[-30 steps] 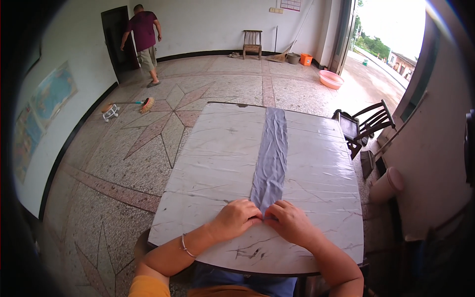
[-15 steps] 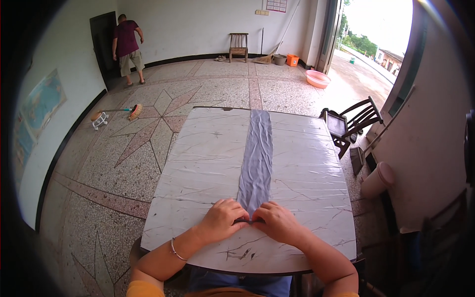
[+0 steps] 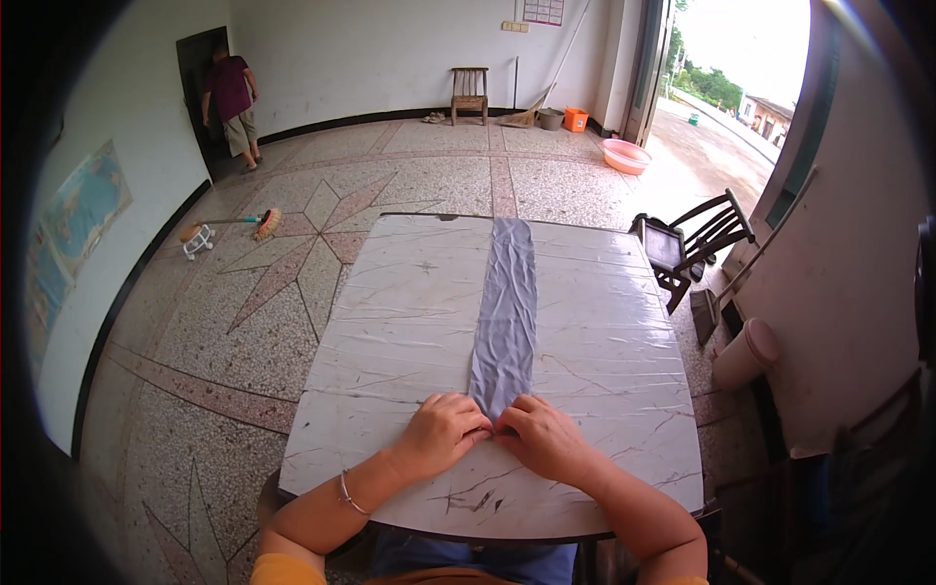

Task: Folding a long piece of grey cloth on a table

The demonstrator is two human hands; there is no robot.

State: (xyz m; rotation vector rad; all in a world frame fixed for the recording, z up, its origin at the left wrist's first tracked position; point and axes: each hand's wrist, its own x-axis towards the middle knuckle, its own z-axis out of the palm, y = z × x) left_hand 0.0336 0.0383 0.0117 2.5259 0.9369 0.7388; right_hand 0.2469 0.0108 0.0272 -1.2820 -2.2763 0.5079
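Two hands, the left hand point(image 3: 444, 431) and the right hand point(image 3: 546, 439), meet almost fingertip to fingertip, their fingers curled in and pinching the near end of a wrinkled gray cloth strip point(image 3: 507, 302), which runs lengthwise down the middle of a white marble-patterned bench point(image 3: 390, 331) to its far edge. A thin bracelet point(image 3: 350, 492) circles the left wrist, and a dark wooden chair point(image 3: 673, 246) stands just beyond the bench's right side. Farther off, a person in a maroon shirt point(image 3: 232, 90) is at a dark doorway, and a pink basin point(image 3: 626, 157) sits near the bright entrance.
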